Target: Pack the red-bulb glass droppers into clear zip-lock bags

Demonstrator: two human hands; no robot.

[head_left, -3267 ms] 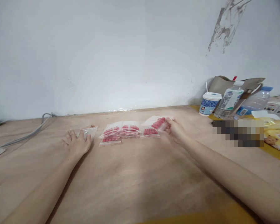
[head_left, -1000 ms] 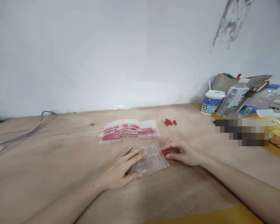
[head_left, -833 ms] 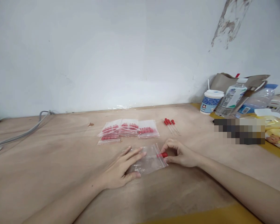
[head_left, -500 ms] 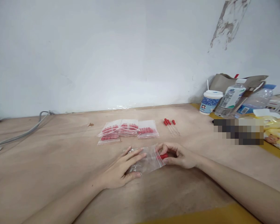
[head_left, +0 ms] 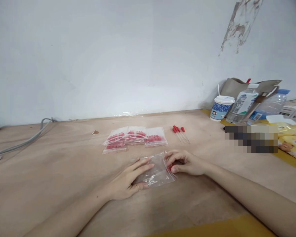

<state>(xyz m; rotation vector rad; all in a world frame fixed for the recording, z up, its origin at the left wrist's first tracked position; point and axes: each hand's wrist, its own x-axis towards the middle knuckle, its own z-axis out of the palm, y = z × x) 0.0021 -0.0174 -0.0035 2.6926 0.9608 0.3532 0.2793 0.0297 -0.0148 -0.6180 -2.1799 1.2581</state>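
A clear zip-lock bag [head_left: 159, 171] lies flat on the table in front of me. My left hand [head_left: 129, 179] rests on its left end with fingers spread, pressing it down. At the bag's mouth, on the right, my right hand [head_left: 186, 163] pinches red rubber bulbs [head_left: 170, 168] of glass droppers; how many is hidden by the fingers. Behind it, several loose droppers [head_left: 179, 130] with red bulbs and thin glass tubes lie side by side. Left of those sit several filled zip-lock bags [head_left: 156, 140], overlapping, red bulbs showing through them.
On the right stand a paper cup [head_left: 222, 108] with a straw, a plastic bottle [head_left: 244, 103], a grey bag [head_left: 233, 89] and a yellow package [head_left: 291, 140]. A grey cable [head_left: 27, 142] runs along the left. A white wall [head_left: 113, 59] closes off the table's back.
My right hand has shifted slightly left, and the red bulbs sit further into the bag's mouth. My left hand stays in place on the bag.
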